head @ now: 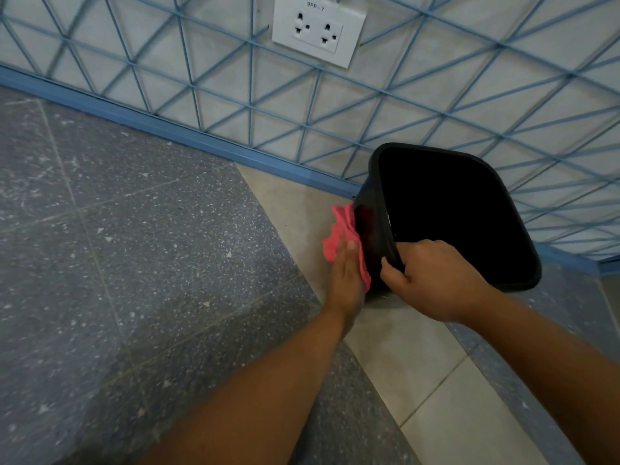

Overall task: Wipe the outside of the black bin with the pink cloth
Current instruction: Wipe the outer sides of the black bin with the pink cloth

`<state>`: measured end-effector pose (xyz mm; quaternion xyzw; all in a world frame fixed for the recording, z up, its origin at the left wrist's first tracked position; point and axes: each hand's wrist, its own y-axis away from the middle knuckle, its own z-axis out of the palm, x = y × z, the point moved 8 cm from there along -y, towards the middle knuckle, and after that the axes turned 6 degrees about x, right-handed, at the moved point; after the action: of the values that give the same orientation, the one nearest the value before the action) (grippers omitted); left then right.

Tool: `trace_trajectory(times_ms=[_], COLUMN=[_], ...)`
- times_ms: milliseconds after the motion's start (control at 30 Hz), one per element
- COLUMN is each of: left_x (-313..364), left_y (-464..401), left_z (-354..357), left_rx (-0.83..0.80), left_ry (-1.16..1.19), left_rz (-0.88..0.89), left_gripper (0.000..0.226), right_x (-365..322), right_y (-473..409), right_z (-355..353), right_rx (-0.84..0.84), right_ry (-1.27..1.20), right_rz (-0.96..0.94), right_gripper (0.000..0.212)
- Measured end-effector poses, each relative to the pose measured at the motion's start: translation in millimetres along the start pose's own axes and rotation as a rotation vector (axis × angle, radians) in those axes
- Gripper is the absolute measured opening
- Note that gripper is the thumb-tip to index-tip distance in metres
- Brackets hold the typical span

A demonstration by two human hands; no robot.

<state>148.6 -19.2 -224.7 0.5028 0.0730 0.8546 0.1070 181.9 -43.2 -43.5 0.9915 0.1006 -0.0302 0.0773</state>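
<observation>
The black bin [375,209] stands on the floor by the wall, right of centre, with its dark open mouth facing up towards me. The pink cloth [339,233] lies against the bin's left outer side. My left hand [347,280] presses the cloth flat to that side with straight fingers. My right hand [432,283] grips the bin's near rim, thumb outside and fingers curled over the edge into the bin.
A wall with blue diagonal lines [302,105] runs behind the bin, with a blue skirting strip [167,129] at its foot. A white double socket [318,30] sits high on the wall. Speckled grey floor tiles [134,246] spread to the left; a pale strip [419,364] runs under the bin.
</observation>
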Motion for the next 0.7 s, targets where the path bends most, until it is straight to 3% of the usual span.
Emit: trace_trajectory(times_ms=[67,167,300,400,433,567,700], left_x=[3.5,10.8,0.2,3.1,3.9,-12.1,-14.8], left_y=[-5.9,1.9,15.5,7.4,8.2,25.0,10.9], left_z=[-4.6,-0.9,1.5,-6.1,-3.0,4.6,-10.0], left_rx=[0.027,0.058,0.002,0.056,0.065,0.018,0.064], left_ry=[0.015,-0.037,-0.076,-0.072,-0.033,-0.095,-0.137], left_rz=[-0.018,-0.053,0.013,-0.006,-0.043,-0.004,-0.053], left_gripper=[0.050,0.100,0.085,0.117,0.117,0.085,0.113], right_x=[0.9,-0.7,-1.8,-0.5,-0.3,0.6,0.5], right_y=[-0.2,0.3,1.4,1.2,1.0,-0.2,-0.1], right_z=[-0.1,-0.7,-0.6,0.7,1.1,1.5,0.2], right_rx=[0.000,-0.001,-0.015,-0.014,-0.012,-0.017,-0.004], right_ry=[0.008,-0.018,-0.018,-0.016,-0.027,-0.032,-0.011], right_rz=[0.006,0.006,-0.006,0.004,0.006,-0.008,-0.002], right_gripper=[0.038,0.038,0.040,0.039,0.039,0.038,0.038])
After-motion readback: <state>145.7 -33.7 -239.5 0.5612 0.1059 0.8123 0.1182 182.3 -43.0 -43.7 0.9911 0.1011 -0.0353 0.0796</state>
